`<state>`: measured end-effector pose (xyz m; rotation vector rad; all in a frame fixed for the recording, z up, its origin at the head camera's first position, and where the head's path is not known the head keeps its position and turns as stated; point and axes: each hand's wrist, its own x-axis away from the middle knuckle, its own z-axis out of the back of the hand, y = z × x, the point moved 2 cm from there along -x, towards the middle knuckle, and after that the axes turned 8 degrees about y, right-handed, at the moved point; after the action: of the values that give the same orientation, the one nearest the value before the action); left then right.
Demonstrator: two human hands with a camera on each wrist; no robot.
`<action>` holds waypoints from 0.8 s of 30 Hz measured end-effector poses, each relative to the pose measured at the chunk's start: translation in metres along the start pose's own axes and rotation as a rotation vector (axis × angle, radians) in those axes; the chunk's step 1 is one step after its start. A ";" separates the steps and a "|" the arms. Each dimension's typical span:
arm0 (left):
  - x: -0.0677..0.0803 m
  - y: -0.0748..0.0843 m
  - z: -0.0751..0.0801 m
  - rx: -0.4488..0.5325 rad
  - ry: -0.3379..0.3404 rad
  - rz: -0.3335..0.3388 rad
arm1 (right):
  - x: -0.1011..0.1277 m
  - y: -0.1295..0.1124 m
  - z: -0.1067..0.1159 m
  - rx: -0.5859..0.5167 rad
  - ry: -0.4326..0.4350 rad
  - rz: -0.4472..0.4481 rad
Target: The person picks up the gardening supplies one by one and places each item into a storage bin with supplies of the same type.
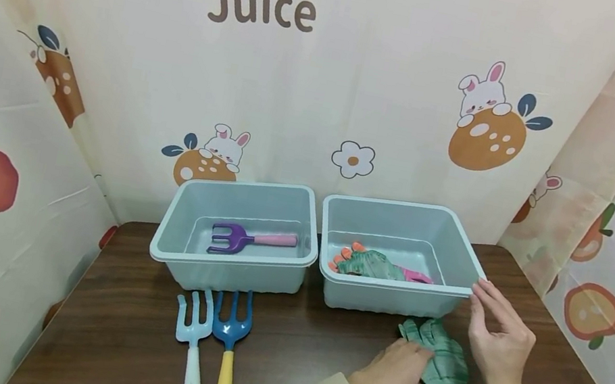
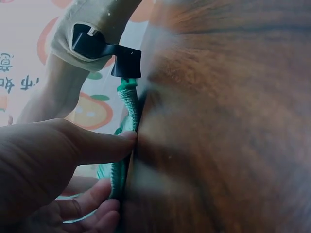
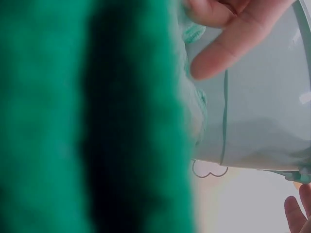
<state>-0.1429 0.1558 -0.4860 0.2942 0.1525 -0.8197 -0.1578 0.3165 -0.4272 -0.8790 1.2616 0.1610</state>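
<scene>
A green work glove lies on the table in front of the right bin, its fingers pointing at the bin. My left hand is at the glove's left edge. In the left wrist view, its thumb and curled fingers pinch the glove's side close over the table. At the front right corner of the right bin is my right hand, fingers nearly straight and fingertips at the rim. In that bin lies another green glove with orange fingertips and a pink cuff. Blurred green fabric covers much of the right wrist view.
The left bin holds a purple hand fork with a pink handle. A light blue hand fork and a blue hand fork with a yellow handle lie before it. Printed curtains stand behind and at both sides.
</scene>
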 end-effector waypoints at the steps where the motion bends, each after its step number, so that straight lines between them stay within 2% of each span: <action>1: 0.000 -0.001 0.000 -0.005 -0.001 -0.002 | 0.000 0.000 0.000 0.001 -0.001 0.001; 6: 0.001 -0.001 0.001 -0.045 0.003 -0.008 | -0.001 -0.001 0.000 0.004 -0.002 0.001; 12: 0.001 0.000 0.000 -0.097 0.022 0.043 | -0.001 -0.003 0.000 0.009 0.000 0.001; 16: 0.000 -0.001 0.000 -0.088 0.050 0.047 | 0.000 -0.004 0.000 0.014 0.000 -0.002; 20: 0.000 -0.003 0.001 -0.078 0.075 0.020 | 0.000 -0.003 0.000 0.021 -0.003 -0.005; 24: 0.000 -0.006 0.004 -0.032 0.071 0.008 | 0.001 -0.001 0.000 0.020 -0.006 -0.001</action>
<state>-0.1473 0.1513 -0.4837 0.2943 0.2308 -0.7986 -0.1570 0.3153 -0.4273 -0.8617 1.2554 0.1494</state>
